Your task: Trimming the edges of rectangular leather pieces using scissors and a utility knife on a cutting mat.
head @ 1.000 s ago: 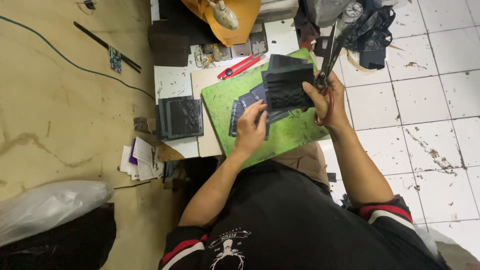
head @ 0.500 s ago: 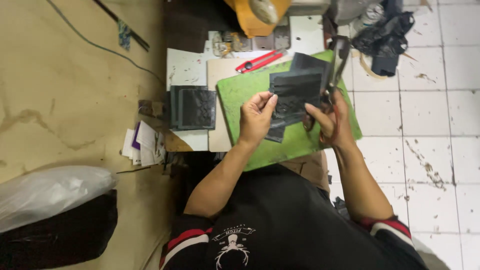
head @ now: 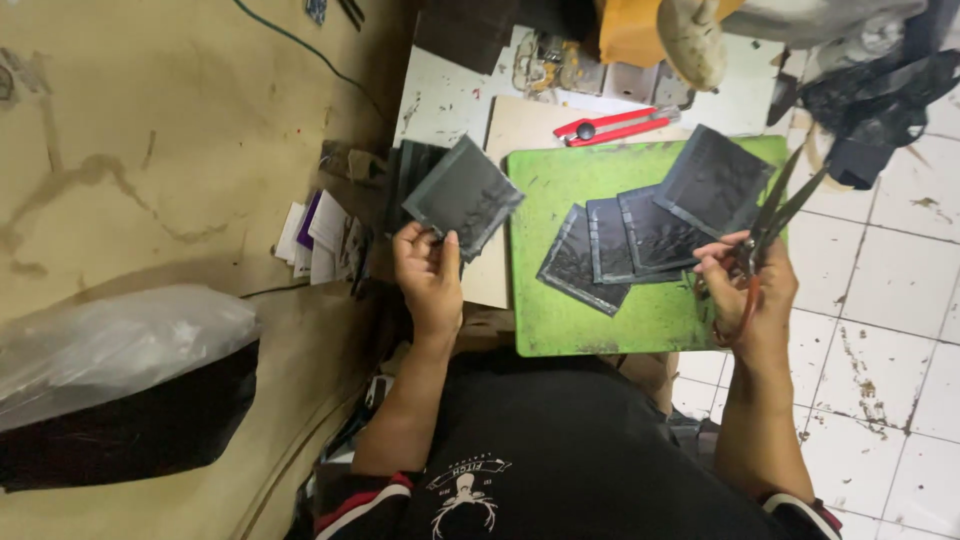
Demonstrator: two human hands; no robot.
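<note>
Held a dark square (head: 463, 195) pinched in left hand (head: 428, 275), scissors (head: 765, 235) gripped in right hand (head: 750, 295); sorting cut pieces, seemingly.

Five dark square pieces show: one held up at the left (head: 463, 196), four overlapping on the single green cutting mat (head: 600, 320). One pair of scissors (head: 765, 235), one red utility knife (head: 612, 126).
</note>
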